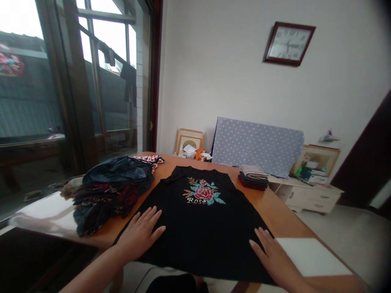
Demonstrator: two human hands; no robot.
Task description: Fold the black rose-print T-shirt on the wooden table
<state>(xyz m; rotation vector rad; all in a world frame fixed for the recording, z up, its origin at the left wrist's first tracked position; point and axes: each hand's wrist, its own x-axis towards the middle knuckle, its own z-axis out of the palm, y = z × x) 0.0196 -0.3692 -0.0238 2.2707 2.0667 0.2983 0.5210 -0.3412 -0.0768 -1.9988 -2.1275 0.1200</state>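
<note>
A black T-shirt (195,232) with a red rose print and the word "Rose" lies spread out on the wooden table (284,213). Its neck points away from me, and its hem hangs at the near edge. My left hand (142,232) rests flat on the shirt's left side, fingers extended and thumb apart. On the lower right side, my right hand (270,252) lies with its fingers stretched out over the fabric. Neither hand grips anything.
A heap of rumpled clothes (113,187) sits at the table's left. Folded clothes (253,177) are stacked at the far right. A white sheet (313,256) lies near the right edge. Behind stand a dotted cloth-covered panel (256,142) and a low white cabinet (317,197).
</note>
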